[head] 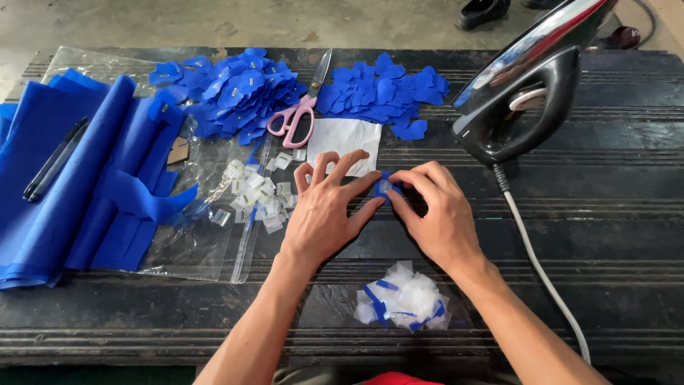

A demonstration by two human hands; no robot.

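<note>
Pinching a small blue fabric piece [385, 187] between them, both hands meet over the middle of the dark grooved counter [613, 235]. The left hand [324, 214] lies flat with fingers fanned, its thumb and forefinger pressing the piece's left edge. The right hand [438, 210] curls over the right edge, fingertips closed on it. A pale little tag seems to sit on the piece, though the fingers cover most of it.

Just beyond the hands lies a white sheet [345, 139], and past that a pair of pink-handled scissors [296, 114] rests between two heaps of blue cut-outs: the one beyond the left hand [228, 93] carries small tags, the one beyond the right hand [385, 89] looks plain. Left of the left hand, a scatter of small clear-wrapped tags [256, 192] lies on a clear plastic bag [206, 249], and farther left are folded blue cloth [71, 178] and a black pen [53, 160]. Beyond the right hand stands a black iron [520, 107] tipped on its heel, its white cord [541, 271] trailing past the right wrist. Near the wrists, closest to the person, sits a small pile of white and blue scraps [402, 296].
</note>
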